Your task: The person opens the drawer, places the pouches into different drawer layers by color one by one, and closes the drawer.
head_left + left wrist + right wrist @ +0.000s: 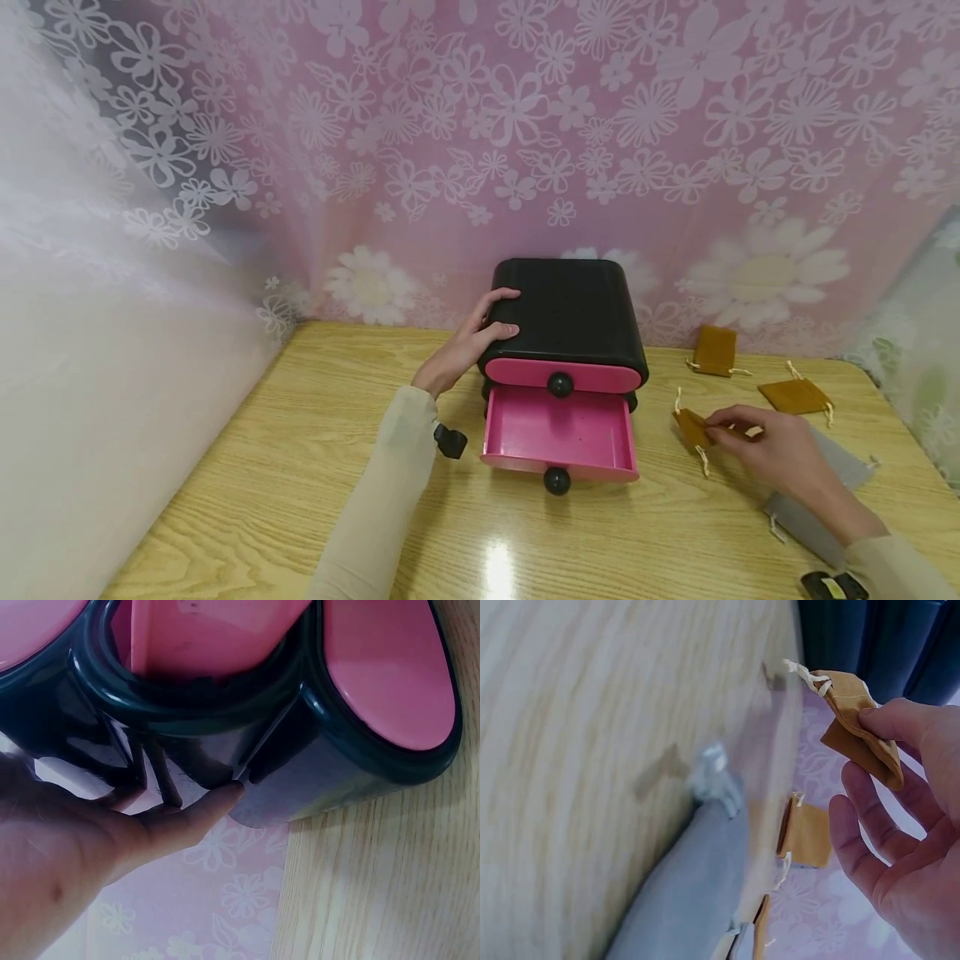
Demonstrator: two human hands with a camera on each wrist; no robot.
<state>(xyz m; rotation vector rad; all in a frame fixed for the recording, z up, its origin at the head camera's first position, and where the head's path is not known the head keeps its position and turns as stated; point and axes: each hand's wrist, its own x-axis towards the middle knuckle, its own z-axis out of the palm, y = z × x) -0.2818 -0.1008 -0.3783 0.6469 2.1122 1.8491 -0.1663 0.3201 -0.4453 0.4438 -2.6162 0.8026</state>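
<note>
On wood-look counter [247, 467], black drawer unit [570, 308], with pink lower drawer [551, 425] pulled out toward near side. Left grip [476, 333] wide, resting on left part of unit's top. Right grip [780, 450] narrow, at right side. Partly behind it, grey pouches [798, 523]; farther, two brown pouches [715, 350]; pinched in right fingertips, right of drawer, held brown pouch [687, 427].

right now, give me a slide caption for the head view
Left hand rests on a black chest, one pink drawer open; right hand pinches a brown pouch.
</note>
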